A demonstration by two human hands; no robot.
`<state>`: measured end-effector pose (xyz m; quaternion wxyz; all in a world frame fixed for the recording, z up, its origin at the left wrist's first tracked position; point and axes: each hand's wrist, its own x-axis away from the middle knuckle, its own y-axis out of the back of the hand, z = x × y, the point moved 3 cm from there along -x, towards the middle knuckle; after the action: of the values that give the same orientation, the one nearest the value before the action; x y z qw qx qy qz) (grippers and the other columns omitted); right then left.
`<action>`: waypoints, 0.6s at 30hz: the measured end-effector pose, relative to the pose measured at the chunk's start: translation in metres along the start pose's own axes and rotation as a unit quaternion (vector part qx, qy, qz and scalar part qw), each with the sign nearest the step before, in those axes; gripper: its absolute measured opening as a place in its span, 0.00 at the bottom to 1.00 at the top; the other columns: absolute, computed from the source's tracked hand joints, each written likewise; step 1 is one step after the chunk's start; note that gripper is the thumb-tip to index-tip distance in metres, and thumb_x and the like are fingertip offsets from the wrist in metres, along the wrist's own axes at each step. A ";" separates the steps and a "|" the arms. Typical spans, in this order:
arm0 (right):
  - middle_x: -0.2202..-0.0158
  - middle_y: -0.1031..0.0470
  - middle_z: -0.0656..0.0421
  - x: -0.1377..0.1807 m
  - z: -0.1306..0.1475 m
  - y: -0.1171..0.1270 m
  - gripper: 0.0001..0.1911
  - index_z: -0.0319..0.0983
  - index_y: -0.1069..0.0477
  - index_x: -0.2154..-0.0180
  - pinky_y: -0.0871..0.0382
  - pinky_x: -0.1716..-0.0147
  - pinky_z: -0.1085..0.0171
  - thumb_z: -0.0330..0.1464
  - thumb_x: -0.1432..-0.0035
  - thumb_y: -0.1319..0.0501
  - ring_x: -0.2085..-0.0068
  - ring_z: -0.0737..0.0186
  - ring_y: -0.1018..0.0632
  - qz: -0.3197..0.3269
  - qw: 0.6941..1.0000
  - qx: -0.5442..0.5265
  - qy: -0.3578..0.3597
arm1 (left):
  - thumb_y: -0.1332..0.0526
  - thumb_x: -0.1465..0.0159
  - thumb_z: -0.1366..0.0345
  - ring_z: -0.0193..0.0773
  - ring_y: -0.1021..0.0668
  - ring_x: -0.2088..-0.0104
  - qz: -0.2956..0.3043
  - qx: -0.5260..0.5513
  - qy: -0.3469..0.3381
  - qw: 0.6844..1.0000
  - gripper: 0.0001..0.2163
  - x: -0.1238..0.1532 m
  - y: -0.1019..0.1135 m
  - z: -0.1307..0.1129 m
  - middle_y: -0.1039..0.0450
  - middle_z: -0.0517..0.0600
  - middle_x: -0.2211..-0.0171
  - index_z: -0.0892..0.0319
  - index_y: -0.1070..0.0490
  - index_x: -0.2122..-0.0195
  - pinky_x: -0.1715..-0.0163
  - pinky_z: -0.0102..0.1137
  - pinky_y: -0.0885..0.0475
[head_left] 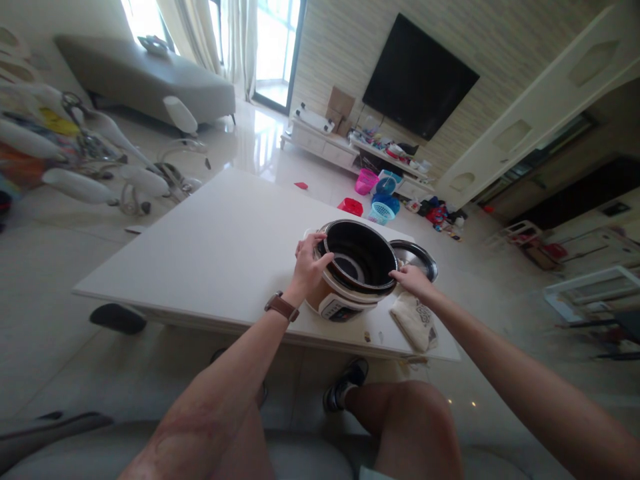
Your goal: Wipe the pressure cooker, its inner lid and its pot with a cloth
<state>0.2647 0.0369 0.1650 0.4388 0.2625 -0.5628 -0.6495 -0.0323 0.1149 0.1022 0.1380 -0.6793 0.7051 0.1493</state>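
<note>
A rice cooker [340, 303] with a dark inner pot [361, 257] stands near the front right of a white table [215, 247]. My left hand [309, 260] grips the pot's left rim, fingers curled over the edge. My right hand [411, 279] holds the rim on the right side, fingers closed on it. A metal lid [417, 255] lies on the table just behind my right hand. Under my right wrist lies a folded beige cloth [415, 321].
The table's front edge runs just above my knees. On the floor beyond the table stand pink, red and blue baskets [373, 193]. Further back are a TV stand [345, 147] and wall TV [417, 77]. Clutter and a grey sofa [145, 77] lie at left.
</note>
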 end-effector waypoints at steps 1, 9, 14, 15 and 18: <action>0.81 0.29 0.59 -0.001 -0.001 0.000 0.19 0.39 0.29 0.82 0.42 0.72 0.64 0.37 0.41 0.37 0.73 0.62 0.28 0.002 1.000 0.013 0.010 | 0.36 0.41 0.69 0.49 0.23 0.45 -0.001 -0.006 0.008 1.000 0.17 0.000 0.000 -0.001 0.22 0.51 0.49 0.51 0.29 0.50 0.38 0.47 0.35; 0.65 0.20 0.51 -0.020 -0.025 0.002 0.15 0.38 0.22 0.67 0.29 0.61 0.60 0.43 0.41 0.39 0.64 0.55 0.22 -0.097 0.992 -0.012 0.073 | 0.36 0.38 0.69 0.50 0.30 0.34 -0.010 -0.056 0.018 0.998 0.14 -0.006 0.000 0.000 0.25 0.55 0.39 0.54 0.26 0.50 0.31 0.48 0.40; 0.41 0.21 0.45 -0.026 -0.034 -0.003 0.26 0.38 0.23 0.44 0.31 0.37 0.45 0.43 0.40 0.40 0.43 0.45 0.21 -0.138 0.964 -0.097 0.206 | 0.37 0.35 0.67 0.51 0.34 0.30 0.007 -0.079 0.022 0.997 0.14 -0.010 0.000 0.008 0.28 0.56 0.35 0.54 0.24 0.48 0.28 0.50 0.44; 0.40 0.22 0.45 -0.026 -0.036 -0.005 0.27 0.38 0.23 0.43 0.34 0.34 0.44 0.43 0.39 0.41 0.39 0.44 0.23 -0.130 0.962 -0.101 0.216 | 0.37 0.35 0.67 0.51 0.34 0.30 0.008 -0.082 0.021 0.996 0.15 -0.010 0.000 0.008 0.28 0.56 0.34 0.54 0.24 0.48 0.27 0.50 0.44; 0.36 0.24 0.47 -0.025 -0.038 -0.012 0.29 0.38 0.25 0.39 0.38 0.31 0.43 0.45 0.36 0.43 0.34 0.44 0.26 -0.108 0.963 -0.118 0.216 | 0.37 0.35 0.66 0.51 0.34 0.30 0.006 -0.087 0.016 0.996 0.14 -0.010 -0.001 0.010 0.28 0.55 0.35 0.54 0.24 0.48 0.27 0.49 0.44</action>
<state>0.3057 0.0395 0.1411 0.5051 0.4019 -0.3429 -0.6824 -0.0313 0.1278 0.0974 0.0659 -0.6867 0.6959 0.1996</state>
